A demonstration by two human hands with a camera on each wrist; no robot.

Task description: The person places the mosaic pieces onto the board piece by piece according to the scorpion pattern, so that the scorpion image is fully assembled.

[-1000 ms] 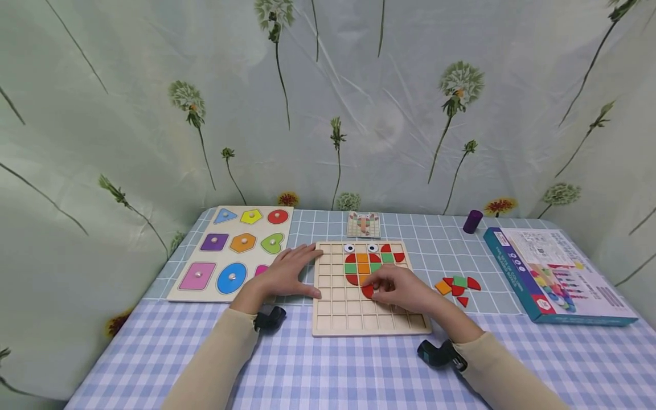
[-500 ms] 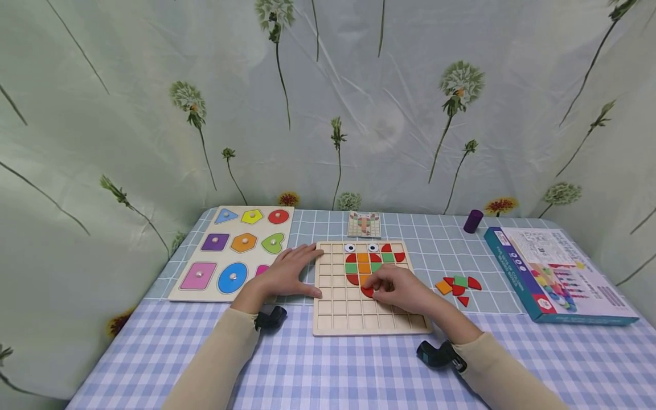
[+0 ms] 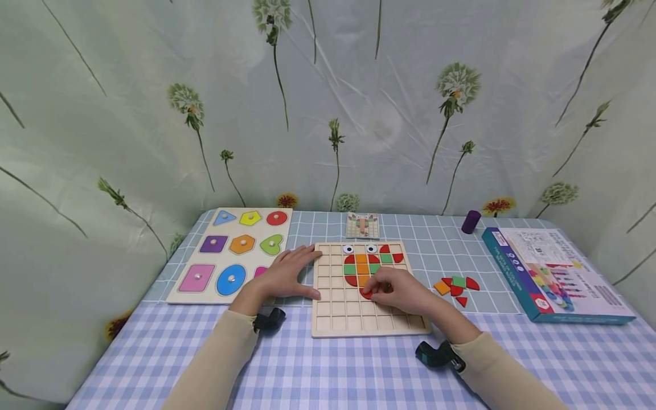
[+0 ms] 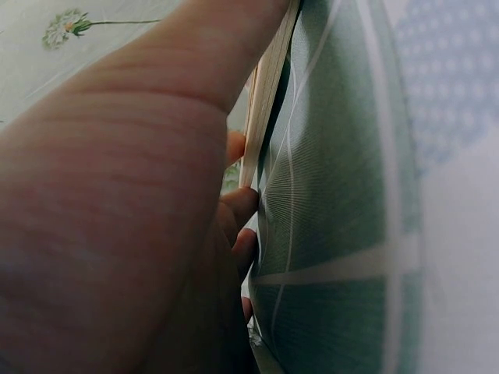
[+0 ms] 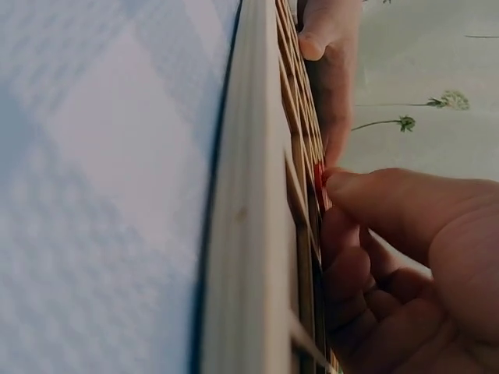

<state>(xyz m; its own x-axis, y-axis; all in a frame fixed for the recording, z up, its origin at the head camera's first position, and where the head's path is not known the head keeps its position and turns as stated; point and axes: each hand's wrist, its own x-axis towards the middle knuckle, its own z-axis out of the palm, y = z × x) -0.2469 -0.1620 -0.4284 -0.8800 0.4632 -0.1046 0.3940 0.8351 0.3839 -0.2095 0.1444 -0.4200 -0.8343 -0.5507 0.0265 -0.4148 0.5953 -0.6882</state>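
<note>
I pinched red piece [image 3: 366,294] with right hand [image 3: 397,289] | left hand [image 3: 287,273] lay spread at board's [image 3: 335,324] nine o'clock edge — likely brace | squaring, then pressing evenly, seemed best

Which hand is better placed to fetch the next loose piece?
Likely the right hand: it's nearer the loose pieces, though it holds a red piece. The left hand touches the left side of the grid board.

Head: looks from high, down toward far edge of tabletop [image 3: 307,370] | Left wrist: close up, turned sideways, faces left edge of board [image 3: 328,324] | Right wrist: close, sideways, skims its near edge | Shared by all: board, curtain [image 3: 389,182]
</note>
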